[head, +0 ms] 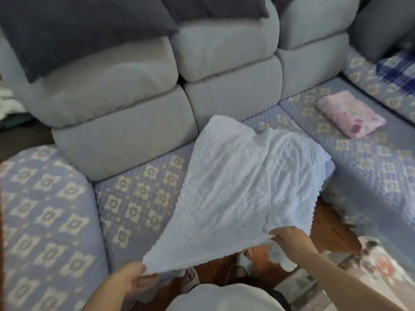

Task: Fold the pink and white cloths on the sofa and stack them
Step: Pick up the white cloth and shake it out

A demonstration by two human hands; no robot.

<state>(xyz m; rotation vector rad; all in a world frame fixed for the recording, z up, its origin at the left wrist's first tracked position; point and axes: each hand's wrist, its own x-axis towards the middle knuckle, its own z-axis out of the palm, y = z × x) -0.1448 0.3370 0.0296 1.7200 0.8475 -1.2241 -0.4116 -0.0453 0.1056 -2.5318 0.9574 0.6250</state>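
- My left hand (130, 280) is closed in a pinch on the near left corner of the white cloth (233, 189), thumb on top.
- My right hand (289, 240) pinches the cloth's near right edge between fingertips, the other fingers curled.
- The white cloth is thin, crinkled all over, with a small scalloped edge. It is spread roughly flat; its long axis runs from my hands away and slightly right, its far end on the sofa (134, 198) seat, its near end lifted off the seat's front.
- The sofa seat under the cloth is quilted, lilac with cream flower shapes; plump grey back cushions rise behind the cloth.
- The pink cloth (350, 114), a folded, printed rectangle, lies on the seat well right of the white cloth.
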